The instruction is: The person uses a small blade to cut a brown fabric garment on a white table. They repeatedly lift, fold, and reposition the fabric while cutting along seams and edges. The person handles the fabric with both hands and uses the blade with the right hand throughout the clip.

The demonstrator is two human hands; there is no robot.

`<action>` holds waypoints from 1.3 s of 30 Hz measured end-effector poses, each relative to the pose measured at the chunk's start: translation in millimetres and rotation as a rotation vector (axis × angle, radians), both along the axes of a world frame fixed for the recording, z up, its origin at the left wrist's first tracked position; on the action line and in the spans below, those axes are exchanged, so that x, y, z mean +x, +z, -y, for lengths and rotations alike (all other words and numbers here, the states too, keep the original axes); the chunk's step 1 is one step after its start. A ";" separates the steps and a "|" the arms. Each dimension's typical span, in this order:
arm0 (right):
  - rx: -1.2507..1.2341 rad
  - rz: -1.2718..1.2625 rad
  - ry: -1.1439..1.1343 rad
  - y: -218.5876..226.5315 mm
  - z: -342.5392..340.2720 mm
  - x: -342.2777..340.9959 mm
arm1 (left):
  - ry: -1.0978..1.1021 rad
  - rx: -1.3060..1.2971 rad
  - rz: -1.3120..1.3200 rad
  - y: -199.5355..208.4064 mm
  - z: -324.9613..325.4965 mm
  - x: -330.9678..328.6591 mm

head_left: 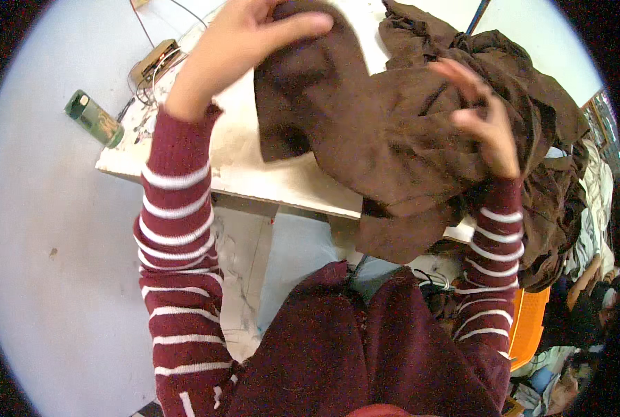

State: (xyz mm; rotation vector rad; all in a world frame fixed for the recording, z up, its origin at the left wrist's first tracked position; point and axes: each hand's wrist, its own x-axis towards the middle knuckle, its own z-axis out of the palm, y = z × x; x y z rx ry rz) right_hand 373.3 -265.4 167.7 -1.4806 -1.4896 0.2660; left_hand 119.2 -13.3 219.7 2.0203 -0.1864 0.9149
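Note:
A large piece of dark brown fabric [386, 139] lies across the pale table [237, 156], its near end hanging over the front edge. My left hand [237, 48] grips the fabric at the upper left, the thumb on top. Its other fingers are partly cut off by the picture's top edge. Over the right part of the cloth is my right hand [487, 121], thumb and fingers apart, slightly blurred. Whether it touches the cloth is hard to make out. More bunched brown fabric [553, 125] is heaped beyond and beside that hand.
A green bottle [93, 118] is by the table's left corner, near a small brown box [153, 62] with wires. Below the heap at the right is an orange plastic crate [528, 326]. White cloth [598, 201] is piled at the far right.

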 end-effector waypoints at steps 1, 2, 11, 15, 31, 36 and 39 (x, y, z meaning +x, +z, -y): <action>-0.090 -0.006 0.097 0.2 -18.7 -14.4 | 0.052 -0.085 -0.221 22.5 -3.9 0.3; -0.118 -0.067 0.161 -4.9 -34.0 -26.1 | 0.041 -0.056 -0.196 37.9 -4.6 4.8; -0.372 -0.139 -0.340 12.4 -16.9 71.3 | 0.138 -0.209 -0.187 70.1 -45.7 26.0; -0.144 0.263 -0.588 51.5 -4.5 122.0 | 0.220 -0.179 -0.188 62.1 -59.9 41.2; -0.168 0.200 -0.714 -119.5 171.8 20.8 | 0.162 0.443 -0.250 -215.2 77.5 -66.7; -0.040 0.168 -0.823 -155.4 178.6 8.0 | 0.212 0.377 -0.255 -246.8 100.6 -71.5; -0.025 0.190 -0.834 -156.3 178.0 10.3 | 0.199 0.340 -0.246 -246.7 100.8 -71.4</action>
